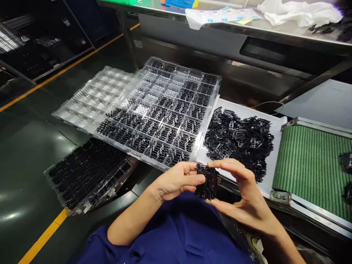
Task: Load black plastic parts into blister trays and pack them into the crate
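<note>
A small stack of black plastic parts [208, 183] is held upright in front of my body, between both hands. My left hand [181, 179] pinches its left side, thumb across the near face. My right hand [244, 187] spans it from the right, fingertips at the upper edge and thumb at the lower edge. Beyond them lies a clear compartment tray [162, 167], many of its pockets filled with rows of black parts and several at the upper left without parts. A loose heap of like black parts [239, 139] lies on a white tray [276, 154] to the right.
Another clear molded tray [96, 91] lies under the left of the compartment tray. Lower left is a stack of filled trays [88, 176]. A green conveyor belt [310, 165] runs at the right. Above, a metal bench [170, 9] carries a white cloth [299, 13].
</note>
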Motion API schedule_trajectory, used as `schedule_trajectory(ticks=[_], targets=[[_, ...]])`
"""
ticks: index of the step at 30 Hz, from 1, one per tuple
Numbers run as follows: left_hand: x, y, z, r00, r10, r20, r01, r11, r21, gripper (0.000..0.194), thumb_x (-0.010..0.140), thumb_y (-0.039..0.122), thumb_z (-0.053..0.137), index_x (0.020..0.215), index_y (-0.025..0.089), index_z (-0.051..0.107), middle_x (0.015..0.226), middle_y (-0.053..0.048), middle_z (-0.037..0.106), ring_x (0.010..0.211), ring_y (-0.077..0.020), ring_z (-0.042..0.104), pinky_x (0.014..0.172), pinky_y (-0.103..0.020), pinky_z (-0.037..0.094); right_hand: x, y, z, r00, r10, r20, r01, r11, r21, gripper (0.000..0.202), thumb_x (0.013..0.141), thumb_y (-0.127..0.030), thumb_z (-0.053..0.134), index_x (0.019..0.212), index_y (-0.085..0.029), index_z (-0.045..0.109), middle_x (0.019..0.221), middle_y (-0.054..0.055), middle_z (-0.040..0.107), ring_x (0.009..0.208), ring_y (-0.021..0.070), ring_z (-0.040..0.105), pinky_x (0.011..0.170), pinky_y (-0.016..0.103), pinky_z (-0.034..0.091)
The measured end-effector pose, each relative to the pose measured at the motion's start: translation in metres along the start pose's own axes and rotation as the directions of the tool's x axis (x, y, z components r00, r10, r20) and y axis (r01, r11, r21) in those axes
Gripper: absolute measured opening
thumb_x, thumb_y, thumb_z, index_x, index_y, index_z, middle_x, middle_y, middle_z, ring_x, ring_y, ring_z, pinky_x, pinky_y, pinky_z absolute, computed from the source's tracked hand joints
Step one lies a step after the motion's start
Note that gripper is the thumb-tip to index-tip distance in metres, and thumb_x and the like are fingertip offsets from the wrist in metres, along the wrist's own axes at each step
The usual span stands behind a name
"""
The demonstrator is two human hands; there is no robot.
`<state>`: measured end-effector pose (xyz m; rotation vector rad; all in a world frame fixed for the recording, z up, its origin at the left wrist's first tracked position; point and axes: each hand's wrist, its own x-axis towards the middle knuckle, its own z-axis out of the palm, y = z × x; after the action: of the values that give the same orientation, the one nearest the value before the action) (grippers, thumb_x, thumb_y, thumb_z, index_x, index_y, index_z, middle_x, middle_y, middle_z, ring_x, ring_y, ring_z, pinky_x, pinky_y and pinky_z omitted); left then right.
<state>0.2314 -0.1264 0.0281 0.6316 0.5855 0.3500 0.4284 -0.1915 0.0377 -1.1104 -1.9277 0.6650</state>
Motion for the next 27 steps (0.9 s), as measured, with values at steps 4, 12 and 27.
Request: schedule_trajectory(ticks=[4,12,27], targets=[[-0.001,-0.003,-0.002,0.999,-0.004,0.045,0.005,1.0,-0.017,0.056,0.055,0.042,0.091,0.101,0.014,0.076,0.092,-0.01,0.075,0.073,-0.0121,0.067,0.069,-0.019,0.051,0.0,0.001,-0.003,1.0,-0.009,0.023,0.009,1.0,-0.019,0.077,0.079,-0.016,0.073,0.143,-0.027,0.031,0.13,0.009,0.053,0.123,0.0264,0.047,0.108,0.047,0.038],[-0.007,0.001,-0.006,0.993,-0.068,0.093,0.065,0.997,0.034,0.055,0.063,0.041,0.087,0.109,0.015,0.073,0.101,-0.01,0.074,0.08,-0.0131,0.067,0.076,-0.022,0.051,0.0,-0.001,-0.004,0.998,-0.01,0.068,0.012,1.0,-0.026,0.079,0.08,-0.018,0.074,0.145,-0.029,0.03,0.131,0.008,0.054,0.122,0.0242,0.049,0.108,0.043,0.039],[-0.009,-0.003,-0.006,0.998,0.053,0.026,-0.053,0.998,0.023,0.045,0.06,0.037,0.088,0.096,0.012,0.076,0.095,-0.013,0.076,0.086,-0.0223,0.072,0.078,-0.027,0.053,-0.005,-0.009,0.011,0.998,0.062,-0.033,-0.067,0.986,-0.155,0.097,0.074,-0.042,0.08,0.152,-0.034,0.024,0.132,0.01,0.06,0.127,0.0323,0.051,0.109,0.056,0.036]])
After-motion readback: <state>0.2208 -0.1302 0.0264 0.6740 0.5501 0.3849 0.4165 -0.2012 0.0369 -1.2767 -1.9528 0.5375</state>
